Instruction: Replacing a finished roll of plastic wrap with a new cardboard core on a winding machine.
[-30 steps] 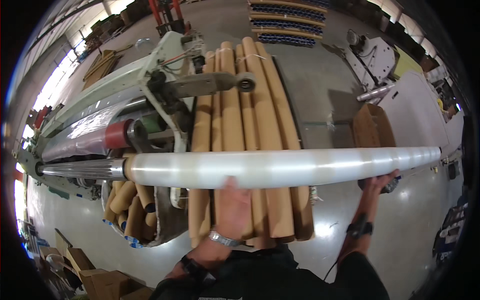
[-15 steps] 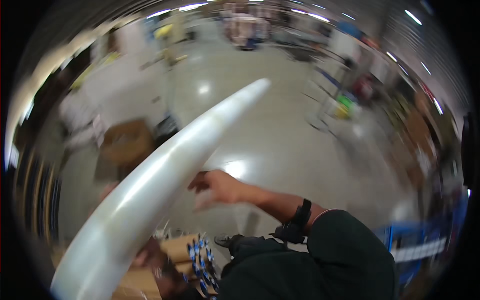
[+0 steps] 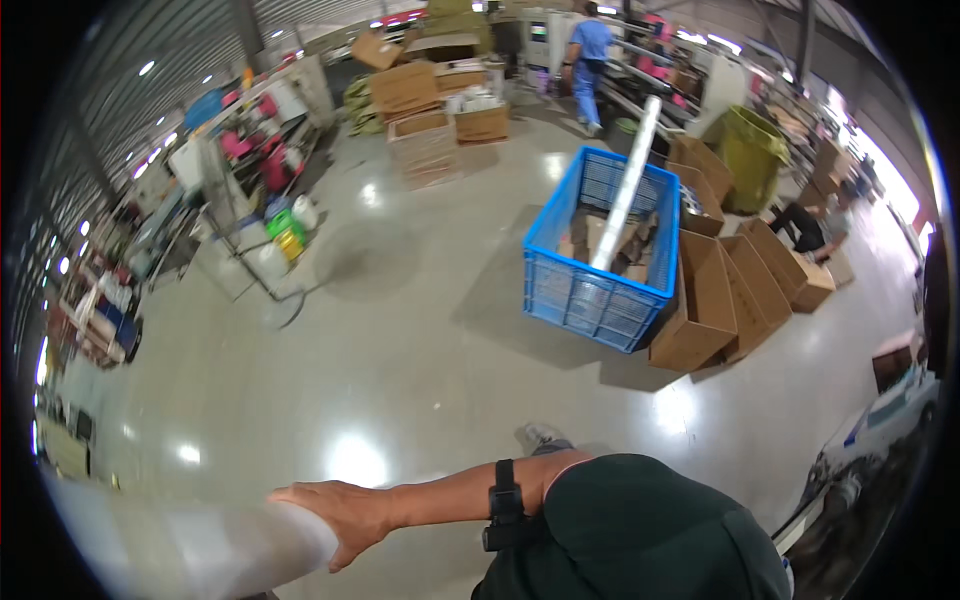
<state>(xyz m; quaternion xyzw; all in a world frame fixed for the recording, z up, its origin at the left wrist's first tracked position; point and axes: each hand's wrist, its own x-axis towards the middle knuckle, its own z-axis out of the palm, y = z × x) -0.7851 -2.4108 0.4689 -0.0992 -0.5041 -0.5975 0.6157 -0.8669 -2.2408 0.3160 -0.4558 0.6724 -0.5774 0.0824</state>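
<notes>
- White roll [image 3: 190,545] is being handled, seemingly not yet set down; how much is left isn't showing.
- Roll is lying across lower left, its end touching the right hand [image 3: 345,515].
- Fingers are curving over that end, tips hiding; gripping or merely pressing, can't say.
- Left hand isn't showing.
</notes>
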